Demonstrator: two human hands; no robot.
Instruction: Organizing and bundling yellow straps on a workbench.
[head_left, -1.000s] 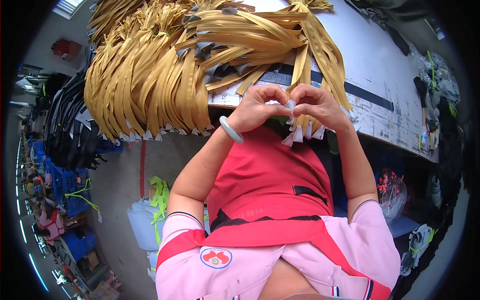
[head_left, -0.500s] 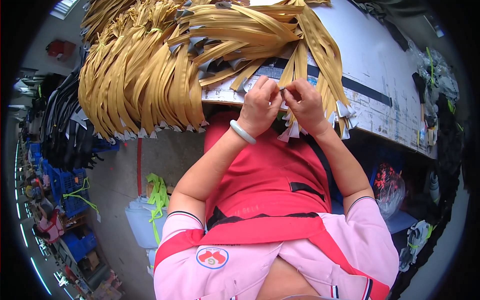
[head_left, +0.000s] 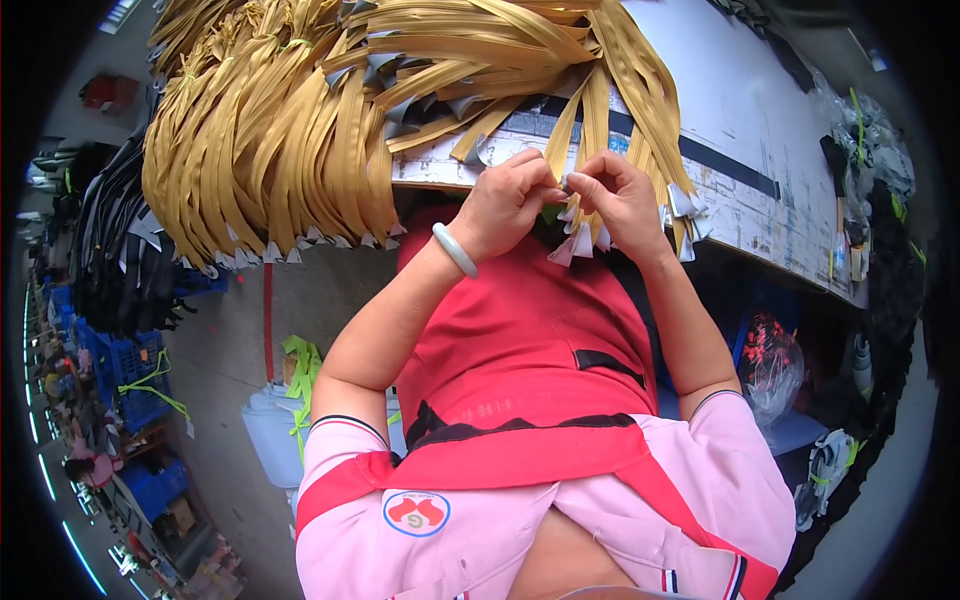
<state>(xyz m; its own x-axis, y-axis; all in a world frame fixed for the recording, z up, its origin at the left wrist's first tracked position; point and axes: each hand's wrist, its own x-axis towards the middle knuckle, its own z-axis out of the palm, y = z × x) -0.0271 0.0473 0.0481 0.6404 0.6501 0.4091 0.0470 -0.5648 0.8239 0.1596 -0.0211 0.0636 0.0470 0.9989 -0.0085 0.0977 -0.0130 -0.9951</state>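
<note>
Okay, person at a white worktable (head_left: pixel 745 120), both hands up at its near edge. Left hand (head_left: pixel 508 203), pale bangle (head_left: pixel 455 250) on that wrist: thumb and fingers pinched together on the lower end of a hanging gold zipper tape (head_left: pixel 562 135). Right hand (head_left: pixel 622 205) meets it, thumb and forefinger clamped on the same end; tip mostly hidden. White end tabs (head_left: pixel 575 245) dangle just below. Big gold tape bundles (head_left: pixel 270 150) drape over the table edge, left.
</note>
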